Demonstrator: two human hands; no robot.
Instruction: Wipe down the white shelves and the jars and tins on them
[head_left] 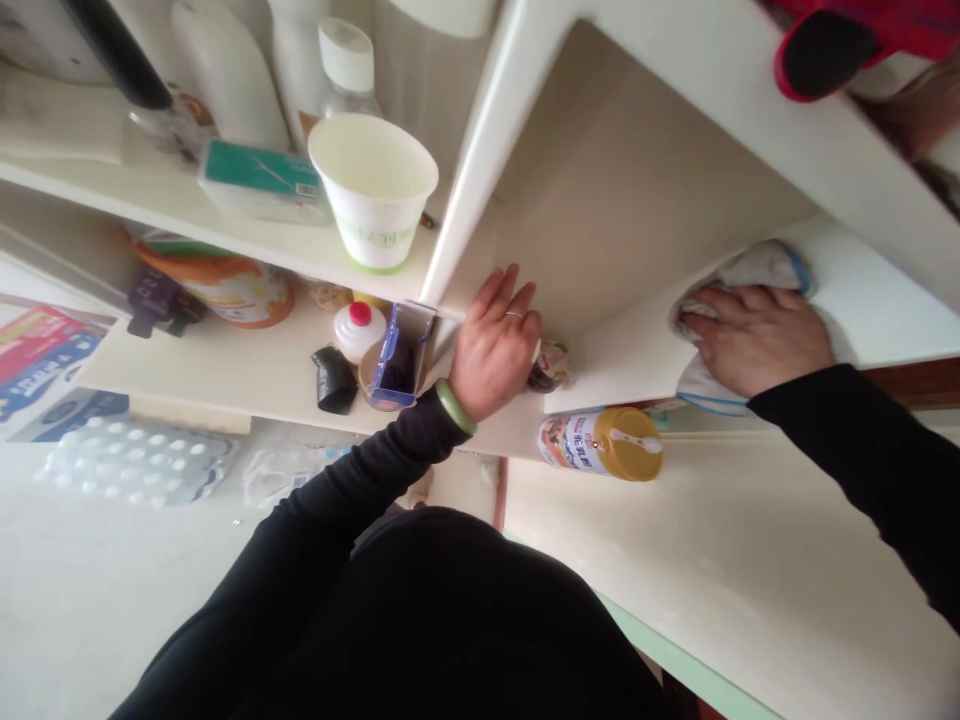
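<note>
My right hand [757, 335] lies flat on a white cloth with blue trim [739, 275], pressing it against the white shelf board [622, 360] in the right compartment. My left hand [495, 345] rests open against the shelf's upright divider [480, 170], fingers stretched upward, a green bangle on the wrist. A small round patterned object [551, 365] sits just right of that hand. Both sleeves are black.
The left compartments hold a white paper cup [375, 185], a green-topped box [259, 180], white bottles, an orange tin [225, 285], a small red-capped bottle [358, 328], a blue carton [401, 360] and a black item. A gold-lidded can [600, 442] lies below. Blister packs [135, 460] lie at the left.
</note>
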